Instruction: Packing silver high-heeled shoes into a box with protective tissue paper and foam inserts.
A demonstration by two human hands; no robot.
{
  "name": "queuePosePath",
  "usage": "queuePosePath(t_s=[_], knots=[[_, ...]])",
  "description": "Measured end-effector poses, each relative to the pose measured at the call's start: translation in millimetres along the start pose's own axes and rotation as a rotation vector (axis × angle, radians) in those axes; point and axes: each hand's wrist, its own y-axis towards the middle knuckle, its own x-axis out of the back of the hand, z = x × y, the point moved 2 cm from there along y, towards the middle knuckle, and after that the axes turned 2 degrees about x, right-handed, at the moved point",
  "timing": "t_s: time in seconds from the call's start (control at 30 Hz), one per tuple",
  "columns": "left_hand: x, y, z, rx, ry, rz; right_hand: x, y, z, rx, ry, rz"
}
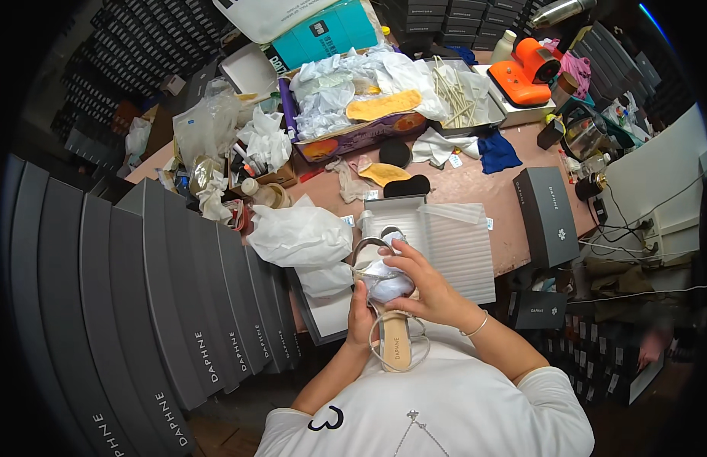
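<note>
Your left hand and right hand both grasp the strappy sandal over the open shoebox, near the worktop edge.

The toe end of the sandal is covered by white tissue stuffing and by the right hand; its front straps cannot be made out. The left hand sits behind the sandal, so only its thumb side shows. The open shoe box beyond the sandal has its near wall hidden behind both hands. Left of the shoe box, crumpled white paper conceals the tabletop beneath it. The small items in the purple tray beyond the shoe box are too small to identify. The person's torso is cut off by the lower edge.
</note>
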Motion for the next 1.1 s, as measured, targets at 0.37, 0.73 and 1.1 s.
queuePosePath(t_s=[0.37,0.73,1.1], knots=[[21,-9,-1,-0.019,-0.127,-0.192,-49,28,-44,0.051,-0.379,0.123],[35,23,9,-0.238,0.183,-0.270,-28,-17,-31,-0.202,0.049,0.312],[80,42,-160,-0.719,1.926,-0.607,46,-81,-85,-0.464,1.696,-0.095]])
